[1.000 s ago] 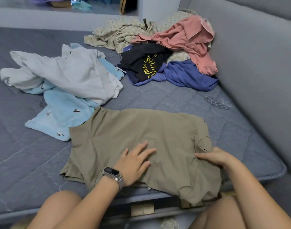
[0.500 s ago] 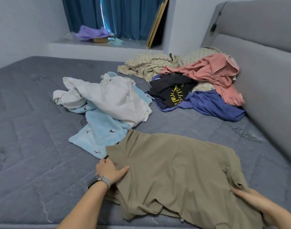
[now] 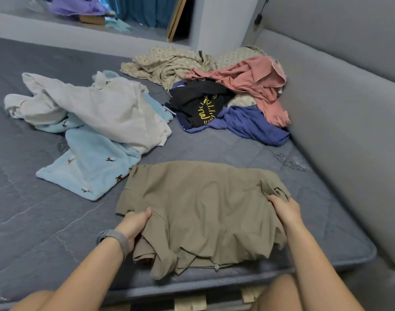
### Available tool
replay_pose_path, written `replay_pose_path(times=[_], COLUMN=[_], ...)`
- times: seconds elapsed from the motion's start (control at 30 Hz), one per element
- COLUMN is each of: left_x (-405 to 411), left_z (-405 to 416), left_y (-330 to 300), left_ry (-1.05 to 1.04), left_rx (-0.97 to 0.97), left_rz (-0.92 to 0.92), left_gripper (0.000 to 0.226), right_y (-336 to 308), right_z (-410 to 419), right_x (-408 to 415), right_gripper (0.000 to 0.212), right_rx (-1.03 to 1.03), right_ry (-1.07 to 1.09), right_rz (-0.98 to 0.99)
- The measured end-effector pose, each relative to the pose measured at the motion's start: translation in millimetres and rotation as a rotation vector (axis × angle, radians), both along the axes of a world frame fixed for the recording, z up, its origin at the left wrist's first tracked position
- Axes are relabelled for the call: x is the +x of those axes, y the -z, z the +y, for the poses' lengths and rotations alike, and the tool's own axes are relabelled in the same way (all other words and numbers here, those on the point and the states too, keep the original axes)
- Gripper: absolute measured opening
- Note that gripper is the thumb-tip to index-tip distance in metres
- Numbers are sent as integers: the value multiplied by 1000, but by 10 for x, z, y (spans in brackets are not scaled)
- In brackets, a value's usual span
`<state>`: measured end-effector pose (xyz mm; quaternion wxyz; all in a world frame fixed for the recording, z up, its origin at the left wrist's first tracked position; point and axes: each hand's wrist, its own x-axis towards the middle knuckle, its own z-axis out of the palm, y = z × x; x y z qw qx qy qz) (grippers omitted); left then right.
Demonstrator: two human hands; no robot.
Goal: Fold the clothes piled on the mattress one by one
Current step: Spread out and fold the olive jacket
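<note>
Head view: you have the olive shirt (image 3: 201, 212) spread at the near edge of the mattress (image 3: 35, 221), likely so it can be folded flat. Your left hand (image 3: 133, 225) curls around its left edge; your right hand (image 3: 284, 209) pinches the right edge. Unfolded clothes wait beyond: a white and pale blue heap (image 3: 91, 122) far left, a mixed pile (image 3: 225, 95) far right

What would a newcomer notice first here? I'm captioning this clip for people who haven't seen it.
First, the olive-brown garment spread on the near edge of the grey mattress, gripped by the left hand on one side and the right hand on the other. Beyond it lie a white and pale-blue heap at left and a pink, black and blue pile against the padded grey wall.
</note>
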<state>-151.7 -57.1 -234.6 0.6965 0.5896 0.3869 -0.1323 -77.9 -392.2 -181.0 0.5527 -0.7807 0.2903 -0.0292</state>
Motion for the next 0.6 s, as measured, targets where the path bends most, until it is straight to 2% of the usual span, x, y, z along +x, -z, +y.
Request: replay_pose_path(times=[0.1,0.2,0.27,0.37,0.43,0.5,0.53,0.6], left_x=[-23,-70,-96,-111,-124,-146,-162,-183], left_z=[37,103,170,310,399,483,524,586], left_y=[-19,-37,-69,-96,-83,-100,-119,-188], left_ry=[12,24,30,1,-76,-144,-154,-127], left_rx=[57,38,36,22,0,-65,-119,-215], left_rz=[-36,-34,-18,-3,-19,-71,-115,-190], left_gripper=[47,38,28,26,29,34,35,43], right_y=[-41,-78,-144,-166,-95,-1,38,106], right_z=[348,770,1085,1576,1908,2257,2417,2685], right_x=[-19,0,-30,-161,-260,-345,-397,-536], right_gripper=[27,10,8,6,24,39,52,80], right_rx=[-71,-48,-31,-55,-144,-236,-201,31], right_ry=[-62,-128,-206,-419,-581,-766,-862,-1042], right_rz=[-101,-204,-266,-346,-369,-288,-204,25])
